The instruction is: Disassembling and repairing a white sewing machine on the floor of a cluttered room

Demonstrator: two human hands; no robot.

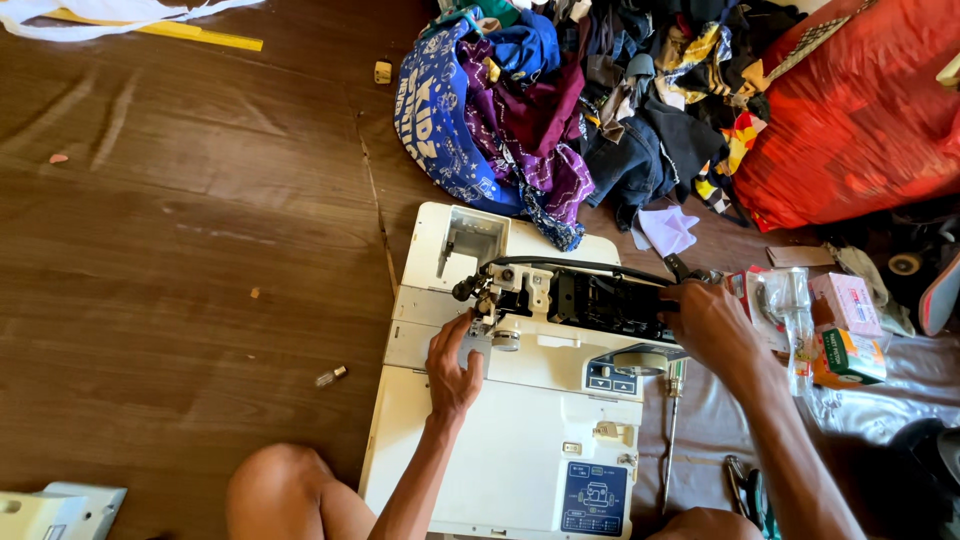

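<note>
A white sewing machine (520,440) lies on its side on the wooden floor (180,250), its cover off so the dark works (590,300) show along the top, between the two hands. The left hand (455,365) rests flat on the machine's body, fingers loosely spread, fingertips touching the metal parts at the needle end. The right hand (712,325) is curled at the other end of the works, by the handwheel side; whether it pinches anything there cannot be told. Just below the right hand a screwdriver (672,430) lies on a grey sheet (900,390), with pliers (745,490) nearer the right forearm. Small boxes (845,330) sit just right of the right hand. Beyond both hands lies a heap of clothes (570,110). A small bulb (331,376) lies well left of the left hand.
</note>
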